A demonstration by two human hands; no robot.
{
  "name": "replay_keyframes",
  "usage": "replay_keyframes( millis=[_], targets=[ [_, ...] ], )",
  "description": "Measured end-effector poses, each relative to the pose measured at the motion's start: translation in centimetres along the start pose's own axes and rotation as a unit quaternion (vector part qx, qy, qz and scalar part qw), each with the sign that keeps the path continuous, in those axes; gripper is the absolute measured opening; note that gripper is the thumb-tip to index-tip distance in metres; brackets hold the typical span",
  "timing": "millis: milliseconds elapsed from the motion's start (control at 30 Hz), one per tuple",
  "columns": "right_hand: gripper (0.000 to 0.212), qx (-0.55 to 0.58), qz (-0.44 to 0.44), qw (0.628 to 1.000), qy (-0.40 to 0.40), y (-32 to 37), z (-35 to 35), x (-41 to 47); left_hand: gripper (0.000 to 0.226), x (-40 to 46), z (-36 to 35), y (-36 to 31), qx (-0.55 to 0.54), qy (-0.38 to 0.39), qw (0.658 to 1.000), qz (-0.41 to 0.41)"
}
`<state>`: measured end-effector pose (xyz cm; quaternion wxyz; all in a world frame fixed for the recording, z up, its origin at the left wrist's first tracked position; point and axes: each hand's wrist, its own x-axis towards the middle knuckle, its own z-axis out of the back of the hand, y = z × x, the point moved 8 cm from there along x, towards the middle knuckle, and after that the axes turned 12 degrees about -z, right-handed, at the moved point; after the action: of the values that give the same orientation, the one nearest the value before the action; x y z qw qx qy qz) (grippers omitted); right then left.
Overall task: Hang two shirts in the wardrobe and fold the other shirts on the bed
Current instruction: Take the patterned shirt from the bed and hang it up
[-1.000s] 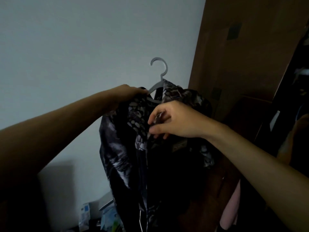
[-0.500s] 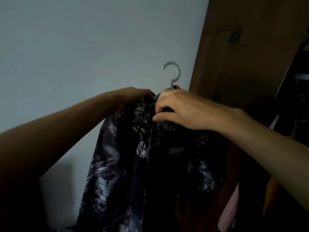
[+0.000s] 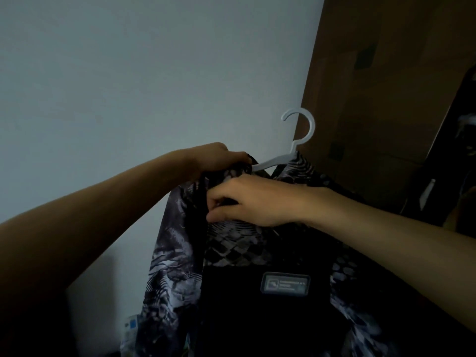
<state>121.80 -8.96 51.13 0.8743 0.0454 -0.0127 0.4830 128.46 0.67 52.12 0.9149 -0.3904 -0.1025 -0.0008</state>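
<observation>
A dark shirt (image 3: pixel 177 269) with a grey and white print hangs in the air in front of me on a pale plastic hanger (image 3: pixel 300 130). A label patch shows on its black inner panel. My left hand (image 3: pixel 219 158) grips the shirt's left shoulder together with the hanger's left arm. My right hand (image 3: pixel 257 199) pinches the fabric at the collar, just below the hanger's neck. The hook points up, free of any rail. The brown wardrobe (image 3: pixel 386 86) stands to the right.
A plain pale wall (image 3: pixel 128 73) fills the left and centre. The wardrobe's dark opening (image 3: pixel 453 140) is at the far right, with hanging items dimly seen inside. Small boxes (image 3: pixel 131 328) sit low by the wall.
My right hand has shifted on the collar, from the front placket up to the neck. The shirt and hanger have drifted right, toward the wardrobe. The inner label has come into sight.
</observation>
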Motion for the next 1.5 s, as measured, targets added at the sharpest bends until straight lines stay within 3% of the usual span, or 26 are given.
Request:
replay_keyframes(
  millis=[67, 200, 400, 633, 833, 1067, 1333, 1500],
  targets=[
    [0.019, 0.002, -0.019, 1.0, -0.011, -1.2, 0.2, -1.1, 0.046, 0.4, 0.0, -0.2, -0.011, -0.002, 0.999, -0.031],
    [0.024, -0.12, -0.08, 0.987, -0.073, -4.6, 1.3, -2.6, 0.051, 0.9, 0.2, -0.3, -0.023, 0.002, 0.998, -0.054],
    [0.03, -0.167, -0.086, 0.966, -0.176, -7.1, 1.1, -3.4, 0.046, 1.7, 0.1, -1.0, -0.024, -0.003, 0.998, -0.061],
    [0.019, -0.003, -0.104, 0.964, -0.243, -10.5, 2.4, -3.2, 0.046, 2.2, -0.9, -0.6, -0.05, 0.009, 0.997, -0.064],
    [0.019, 0.078, -0.118, 0.976, -0.163, -10.8, -0.6, -1.8, 0.044, 2.1, 0.0, -0.2, -0.045, 0.009, 0.997, -0.055],
    [0.021, 0.074, -0.067, 0.979, -0.177, -9.8, 0.0, -1.9, 0.047, 1.5, 0.5, 1.2, -0.067, 0.007, 0.997, -0.04],
    [0.022, -0.027, -0.036, 0.996, -0.079, -7.5, -0.9, -2.4, 0.045, 1.1, -0.5, 2.5, -0.086, 0.051, 0.994, -0.038],
    [0.035, -0.246, 0.031, 0.963, -0.109, -6.0, -2.3, -3.3, 0.043, 1.2, -1.4, 2.4, -0.079, 0.066, 0.994, -0.036]
  ],
)
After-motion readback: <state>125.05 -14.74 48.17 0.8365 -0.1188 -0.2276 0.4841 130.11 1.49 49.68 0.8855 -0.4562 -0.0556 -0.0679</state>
